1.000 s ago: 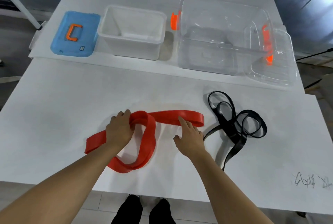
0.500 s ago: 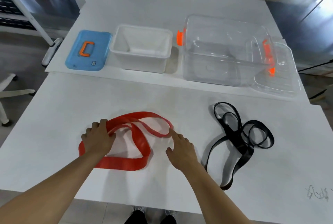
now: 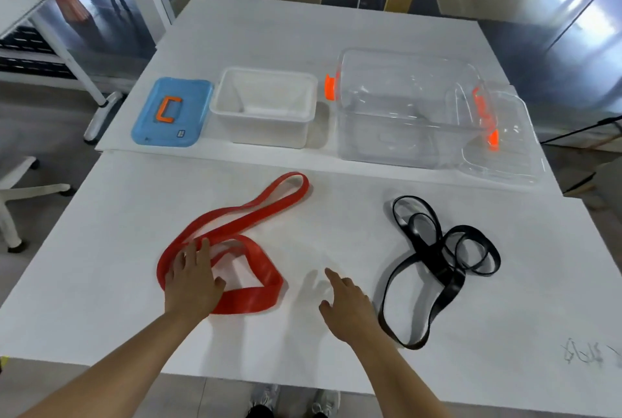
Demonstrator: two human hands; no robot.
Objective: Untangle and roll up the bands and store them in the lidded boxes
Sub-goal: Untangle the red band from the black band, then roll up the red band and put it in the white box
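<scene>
A wide red band (image 3: 255,212) lies on the white table, one long loop stretching up and right, a smaller loop near me. My left hand (image 3: 193,278) presses flat on its near-left part, fingers spread. My right hand (image 3: 348,299) hovers open over bare table to the right of the red band, touching nothing. A thin black band (image 3: 437,259) lies tangled in several loops further right. At the back stand an open white box (image 3: 266,111) and a large clear box (image 3: 404,108) with orange latches.
A blue lid (image 3: 171,113) with an orange handle lies left of the white box. A clear lid (image 3: 501,138) leans against the clear box's right side. The table is two white boards with a seam between them; scribbled writing (image 3: 585,352) marks the near right corner.
The red band's far loop has been flung out up and to the right. My right hand has let go of it and moved right; my left hand stays on the band.
</scene>
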